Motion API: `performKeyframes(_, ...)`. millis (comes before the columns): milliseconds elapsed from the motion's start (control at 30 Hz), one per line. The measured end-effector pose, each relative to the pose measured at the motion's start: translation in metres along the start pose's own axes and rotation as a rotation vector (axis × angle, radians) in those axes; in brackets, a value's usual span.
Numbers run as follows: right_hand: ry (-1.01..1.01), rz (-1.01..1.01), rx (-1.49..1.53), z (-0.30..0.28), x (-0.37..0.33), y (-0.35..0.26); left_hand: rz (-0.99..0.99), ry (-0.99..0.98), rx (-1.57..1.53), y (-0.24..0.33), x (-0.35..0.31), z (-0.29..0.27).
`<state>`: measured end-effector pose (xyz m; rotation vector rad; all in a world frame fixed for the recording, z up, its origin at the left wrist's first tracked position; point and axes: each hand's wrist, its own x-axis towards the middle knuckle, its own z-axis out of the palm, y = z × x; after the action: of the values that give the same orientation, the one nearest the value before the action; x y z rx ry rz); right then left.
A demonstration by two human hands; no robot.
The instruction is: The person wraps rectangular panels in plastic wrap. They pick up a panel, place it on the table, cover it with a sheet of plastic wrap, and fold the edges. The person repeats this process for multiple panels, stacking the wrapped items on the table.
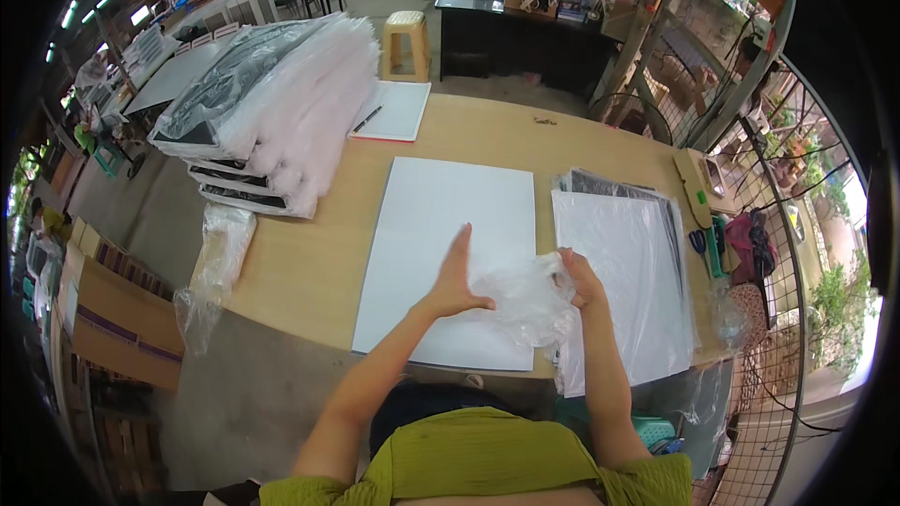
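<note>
A large white board [441, 215] lies flat on the wooden table in front of me. Over its lower right part, my right hand [583, 279] grips a crumpled clear plastic bag [530, 305], fingers closed round its bunched end. My left hand [457, 281] is held above the board at the bag's left side, thumb and fingers spread wide and holding nothing. To the right, a stack of plastic-wrapped sheets [623, 272] lies beside the board, partly behind my right forearm.
A tall pile of plastic-wrapped boards [281, 103] fills the table's left end, with loose plastic film [220, 244] hanging over the edge. A notepad [405, 112] with a pen lies behind. Scissors [697, 242] sit at the right. Beyond stand a yellow stool [405, 45] and another person at a dark desk [506, 42].
</note>
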<state>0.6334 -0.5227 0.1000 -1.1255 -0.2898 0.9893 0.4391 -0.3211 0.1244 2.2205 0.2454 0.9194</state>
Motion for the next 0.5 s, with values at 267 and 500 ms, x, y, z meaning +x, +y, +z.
performKeyframes(267, 0.349, -0.553, -0.881, 0.082, -0.045, 0.061, -0.408, -0.424, -0.137, -0.032, -0.005, 0.014)
performKeyframes(500, 0.417, -0.408, 0.459, -0.014, -0.016, 0.082, -0.755, -0.154, -0.344, -0.05, 0.021, -0.067)
